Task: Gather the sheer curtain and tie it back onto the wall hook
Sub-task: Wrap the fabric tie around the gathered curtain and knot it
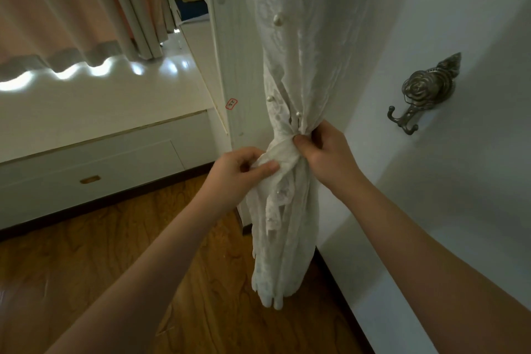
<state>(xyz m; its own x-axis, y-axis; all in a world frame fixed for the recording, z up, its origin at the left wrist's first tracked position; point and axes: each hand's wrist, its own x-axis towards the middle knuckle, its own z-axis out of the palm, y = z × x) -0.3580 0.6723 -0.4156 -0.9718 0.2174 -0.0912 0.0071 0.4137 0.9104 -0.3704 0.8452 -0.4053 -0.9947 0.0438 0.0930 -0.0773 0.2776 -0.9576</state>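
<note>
The sheer white curtain (290,66), dotted with pearl beads, hangs gathered into one bunch in the middle of the view. A white fabric tie band (283,154) wraps the bunch at waist height. My left hand (240,171) pinches the band's loose end on the left side. On the right of the bunch, my right hand (323,149) grips the band with thumb and fingers. The metal wall hook (422,95), rose-shaped with two prongs, sits on the white wall to the right, apart from the curtain and band.
A white panel (232,72) stands just behind the curtain. To the left is a white raised platform with a drawer (92,169), and heavy pink-beige drapes (71,8) hang above it. Wooden floor (115,253) lies below.
</note>
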